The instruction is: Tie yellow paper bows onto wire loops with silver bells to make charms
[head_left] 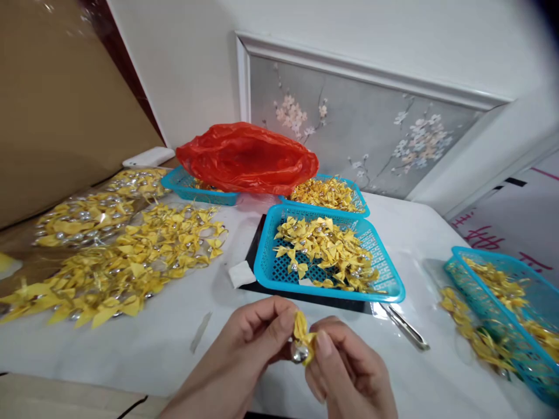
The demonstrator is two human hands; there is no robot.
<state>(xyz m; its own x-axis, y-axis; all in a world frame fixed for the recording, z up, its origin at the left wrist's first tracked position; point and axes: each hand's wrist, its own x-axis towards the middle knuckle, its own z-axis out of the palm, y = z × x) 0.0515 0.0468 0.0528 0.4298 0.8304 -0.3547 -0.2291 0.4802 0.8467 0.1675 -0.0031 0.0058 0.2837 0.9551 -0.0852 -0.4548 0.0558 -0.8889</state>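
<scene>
My left hand (253,340) and my right hand (345,366) meet at the bottom centre, both pinching one small yellow ribbon bow (301,333) with a silver bell (299,352) hanging from it. The fingers of both hands are closed around the bow, thumbs on top. Just beyond the hands stands a blue mesh basket (271,270) holding several yellow bows with bells.
A large heap of yellow bows (117,256) covers the table's left side. A red plastic bag (247,157) lies over two more blue baskets (186,186) at the back. Another blue basket (493,291) of bows sits at the right. Metal tweezers (406,329) and a white pad (241,273) lie nearby.
</scene>
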